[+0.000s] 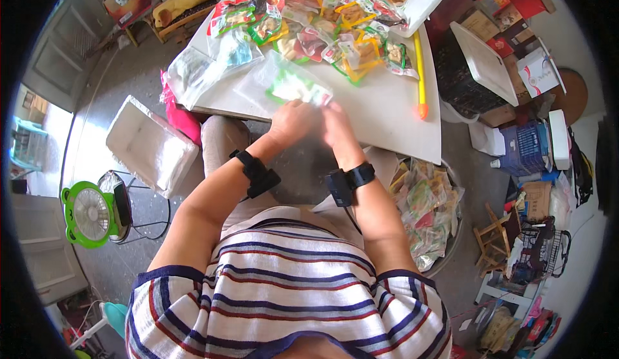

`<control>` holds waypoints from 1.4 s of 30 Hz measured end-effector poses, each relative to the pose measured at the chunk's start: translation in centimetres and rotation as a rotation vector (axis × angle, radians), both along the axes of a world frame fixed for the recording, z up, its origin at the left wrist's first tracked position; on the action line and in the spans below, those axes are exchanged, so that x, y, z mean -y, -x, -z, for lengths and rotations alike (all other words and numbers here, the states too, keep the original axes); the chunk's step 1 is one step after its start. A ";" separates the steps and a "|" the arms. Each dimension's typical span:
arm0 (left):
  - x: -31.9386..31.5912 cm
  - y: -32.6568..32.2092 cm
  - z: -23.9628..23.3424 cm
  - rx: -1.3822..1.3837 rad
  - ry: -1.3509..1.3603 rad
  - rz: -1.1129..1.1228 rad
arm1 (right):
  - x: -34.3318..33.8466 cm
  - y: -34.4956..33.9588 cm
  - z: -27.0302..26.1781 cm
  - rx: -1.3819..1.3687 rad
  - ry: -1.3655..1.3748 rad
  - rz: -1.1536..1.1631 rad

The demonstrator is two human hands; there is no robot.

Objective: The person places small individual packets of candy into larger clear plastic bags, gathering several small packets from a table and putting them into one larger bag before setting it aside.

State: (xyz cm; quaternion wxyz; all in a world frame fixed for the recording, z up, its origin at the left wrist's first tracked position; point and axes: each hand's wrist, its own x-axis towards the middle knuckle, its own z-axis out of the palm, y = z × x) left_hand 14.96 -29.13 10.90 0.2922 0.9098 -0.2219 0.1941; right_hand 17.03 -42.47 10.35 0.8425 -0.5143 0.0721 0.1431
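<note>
At the near edge of the white table (pixel 387 110), a clear plastic bag (pixel 254 82) lies with a green-edged food packet (pixel 290 86) in or under it; which of the two I cannot tell. My left hand (pixel 295 121) has its fingers curled on the near edge of the bag. Close beside it, my right hand (pixel 334 123) pinches the bag's right corner. Motion blurs both hands, and the fingertips are partly hidden. Farther back spreads a pile of small sealed food packets (pixel 355 13) with yellow, green and red edges.
Clear bags (pixel 191 71) lie at the table's left corner. A yellow stick (pixel 419 74) runs along the right side, near a white foam container (pixel 425 1). Below right, a basin (pixel 454 233) holds many packets (pixel 425 199). A foam box (pixel 145 141) and green fan (pixel 89 214) stand left.
</note>
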 end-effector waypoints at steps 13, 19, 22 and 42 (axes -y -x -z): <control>-0.7 -0.4 2.0 -0.124 0.120 -0.084 | 0.0 -2.8 0.4 0.296 0.506 0.048; -0.2 -0.7 2.7 -0.096 -0.061 -0.111 | 1.0 -8.3 -0.7 0.855 0.975 0.149; -0.2 -0.6 2.7 -0.079 -0.053 -0.120 | 1.5 -10.6 -1.2 0.868 1.219 0.199; -0.1 -0.2 1.4 -0.114 -0.090 -0.110 | 4.2 -12.3 -3.2 0.518 1.697 -0.295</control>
